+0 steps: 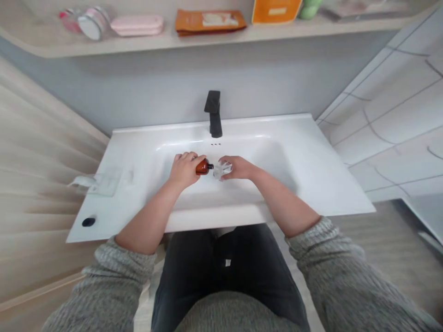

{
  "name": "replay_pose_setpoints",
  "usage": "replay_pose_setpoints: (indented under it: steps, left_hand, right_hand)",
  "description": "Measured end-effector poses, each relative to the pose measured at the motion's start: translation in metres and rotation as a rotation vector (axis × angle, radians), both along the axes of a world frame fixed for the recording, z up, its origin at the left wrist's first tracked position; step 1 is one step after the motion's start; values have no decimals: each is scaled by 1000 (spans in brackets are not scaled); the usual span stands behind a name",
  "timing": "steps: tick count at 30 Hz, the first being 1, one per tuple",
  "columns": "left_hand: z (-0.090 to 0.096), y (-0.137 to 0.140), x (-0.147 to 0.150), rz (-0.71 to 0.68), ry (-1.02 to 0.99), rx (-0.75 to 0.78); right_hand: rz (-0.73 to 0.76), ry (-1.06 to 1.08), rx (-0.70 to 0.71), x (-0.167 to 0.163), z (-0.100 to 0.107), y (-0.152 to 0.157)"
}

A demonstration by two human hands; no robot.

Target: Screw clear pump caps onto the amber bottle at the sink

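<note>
Over the basin of a white sink (297,138), my left hand (186,169) is wrapped round an amber bottle (202,167). The bottle lies tilted on its side, its black neck pointing right. Opposite it, my right hand (238,167) grips a small clear cup (221,170) whose mouth is turned toward the bottle's neck. Neck and cup are very close; whether they touch, I cannot tell. Most of the bottle's body is hidden by my left hand. No liquid can be made out.
A black faucet (215,115) rises behind the basin. On the left counter lie a small black cap (88,222) and a clear tray (105,183) with a white item. Overhead runs a shelf (166,42) carrying an orange packet (209,22), a pink case (137,25) and jars.
</note>
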State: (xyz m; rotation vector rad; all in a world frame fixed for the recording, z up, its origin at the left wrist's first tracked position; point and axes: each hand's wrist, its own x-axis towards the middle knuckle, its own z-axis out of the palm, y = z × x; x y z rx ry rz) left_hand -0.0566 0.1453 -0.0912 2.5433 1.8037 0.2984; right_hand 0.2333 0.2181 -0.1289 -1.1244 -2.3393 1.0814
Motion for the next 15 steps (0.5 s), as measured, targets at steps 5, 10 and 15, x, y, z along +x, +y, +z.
replay_pose_setpoints:
  steps: [5, 10, 15]
  left_hand:
    - [0, 0, 0, 1, 3, 0]
    - [0, 0, -1, -10, 5, 13]
    - [-1, 0, -1, -10, 14, 14]
  right_hand:
    - [1, -9, 13, 0, 0, 1]
    - [8, -10, 19, 0, 1, 1]
    - [5, -10, 19, 0, 1, 1]
